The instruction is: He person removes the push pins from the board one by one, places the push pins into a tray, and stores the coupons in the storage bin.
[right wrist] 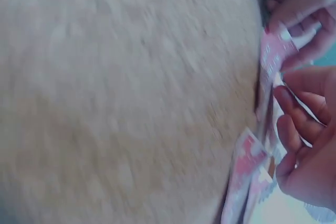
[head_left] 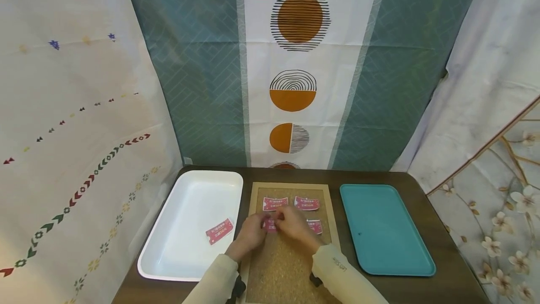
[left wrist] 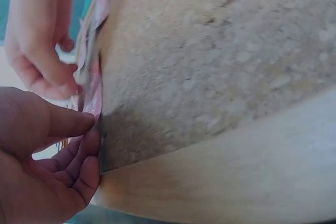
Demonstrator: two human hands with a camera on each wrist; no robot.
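Note:
A pink paper coupon (head_left: 270, 225) with white print lies against a wood-framed corkboard (head_left: 287, 271), between my two hands. Thumb and fingers of my left hand (head_left: 252, 230) pinch its left end; the right wrist view shows this hand (right wrist: 307, 17) on the coupon (right wrist: 273, 53). My right hand (head_left: 294, 224) holds its other side with the fingertips, partly hiding it. Two more coupons, one at upper left (head_left: 275, 203) and one at upper right (head_left: 306, 203), are on the board above. Another coupon (head_left: 314, 226) shows beside my right hand, partly covered.
To the left stands a white tray (head_left: 190, 186) with one pink coupon (head_left: 220, 231) in it. A teal tray (head_left: 386, 229) is on the right. All sit on a dark brown table (head_left: 443, 252), with patterned cloths hanging behind and at both sides.

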